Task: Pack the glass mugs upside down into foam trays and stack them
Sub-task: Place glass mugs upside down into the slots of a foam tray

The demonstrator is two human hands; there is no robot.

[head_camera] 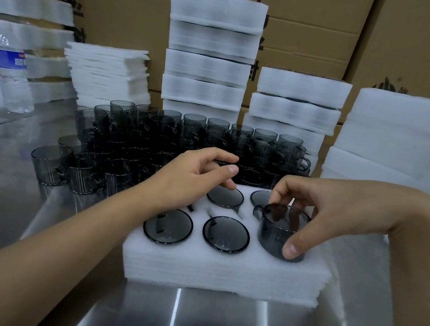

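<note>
At front-right pocket of the foam tray (pixel 220 271), right hand (pixel 340 208) grasps a glass mug (pixel 281 231): thumb on the near wall, fingers (pixel 280 191) over the upturned base. Mug is upside down and only part sunk. Its handle points toward tray centre, likely turned to meet the handle slot. The top grip looks chosen so it can be pushed straight down.

Seated mugs (pixel 226 234) fill the front-left, front-middle, back-middle and back-right pockets, bases about flush with the foam. They are probably inverted so the rims sit buried and protected. Back-left pocket is hidden under the left hand (pixel 192 179), so can't tell if filled.

Left hand hovers over that corner, fingers loosely curled, nothing seen in them. My guess is it's bound for the supply. Loose mugs (pixel 184 136) are piled just behind the tray, in easy reach. Packed tray stacks (pixel 210 51) stand behind those. Water bottle (pixel 11 73) is far left of the tray. Tray sits on a steel tabletop (pixel 213 323). Judged nearly full, with stacking due soon.
</note>
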